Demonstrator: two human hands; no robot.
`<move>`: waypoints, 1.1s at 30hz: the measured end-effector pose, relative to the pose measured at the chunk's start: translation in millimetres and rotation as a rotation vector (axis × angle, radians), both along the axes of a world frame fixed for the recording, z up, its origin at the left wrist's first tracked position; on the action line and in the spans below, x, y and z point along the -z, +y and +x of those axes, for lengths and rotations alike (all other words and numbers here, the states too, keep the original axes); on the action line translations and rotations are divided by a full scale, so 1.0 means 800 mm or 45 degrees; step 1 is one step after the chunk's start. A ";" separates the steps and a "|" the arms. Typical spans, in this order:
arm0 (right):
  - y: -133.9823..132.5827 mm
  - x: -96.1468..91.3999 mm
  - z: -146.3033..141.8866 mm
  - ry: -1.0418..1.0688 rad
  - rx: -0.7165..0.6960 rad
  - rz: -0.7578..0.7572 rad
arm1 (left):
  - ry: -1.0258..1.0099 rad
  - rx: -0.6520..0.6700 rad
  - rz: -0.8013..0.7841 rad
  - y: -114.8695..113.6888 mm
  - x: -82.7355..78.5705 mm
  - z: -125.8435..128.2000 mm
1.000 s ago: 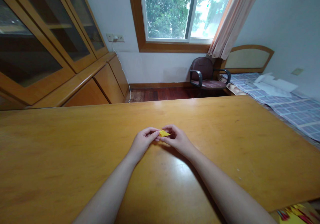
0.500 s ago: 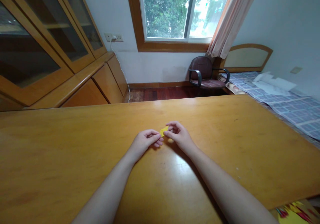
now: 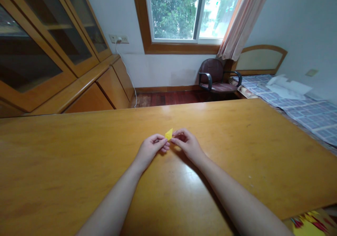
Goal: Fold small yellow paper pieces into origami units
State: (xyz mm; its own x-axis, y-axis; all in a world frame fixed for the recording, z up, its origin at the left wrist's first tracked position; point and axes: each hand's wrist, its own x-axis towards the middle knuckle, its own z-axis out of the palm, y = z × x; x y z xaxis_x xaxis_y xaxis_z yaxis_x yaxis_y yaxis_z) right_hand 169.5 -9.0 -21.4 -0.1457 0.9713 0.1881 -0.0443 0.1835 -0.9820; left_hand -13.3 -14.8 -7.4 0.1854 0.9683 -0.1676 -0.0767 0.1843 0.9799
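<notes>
A small folded piece of yellow paper [image 3: 169,134] stands up as a little triangle between my two hands, just above the wooden table [image 3: 79,151]. My left hand [image 3: 150,149] pinches its lower left side with thumb and forefinger, the other fingers curled in. My right hand [image 3: 187,144] pinches its lower right side the same way. Both forearms reach in from the bottom edge and both hands rest near the middle of the table.
Colourful paper sheets [image 3: 308,223] lie past the table's near right corner. Behind the table are wooden cabinets with glass doors [image 3: 52,50], a dark armchair [image 3: 214,76] under the window, and a bed with a checked cover [image 3: 302,109] on the right.
The yellow paper has turned from lying flat between my fingertips to standing upright as a pointed triangle. My hands shifted a little but stay pinched together at the same spot.
</notes>
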 end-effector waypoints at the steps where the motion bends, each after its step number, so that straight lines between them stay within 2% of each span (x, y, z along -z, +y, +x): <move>1: 0.000 -0.001 0.001 -0.073 0.017 0.057 | 0.005 -0.008 0.007 0.000 0.001 0.001; 3: 0.000 -0.002 0.002 -0.170 0.030 0.151 | 0.027 -0.008 0.021 0.000 0.001 0.002; 6: -0.001 -0.004 0.003 -0.179 0.005 0.196 | 0.082 0.014 0.045 -0.001 0.000 0.004; 20: -0.001 -0.009 0.002 -0.286 0.035 0.189 | 0.310 0.080 0.236 -0.006 0.005 0.010; 25: -0.002 -0.010 0.002 -0.311 0.026 0.179 | 0.394 0.052 0.310 -0.005 0.002 0.009; 33: 0.000 -0.013 0.005 -0.254 0.025 0.102 | 0.335 -0.021 0.304 -0.003 0.006 0.007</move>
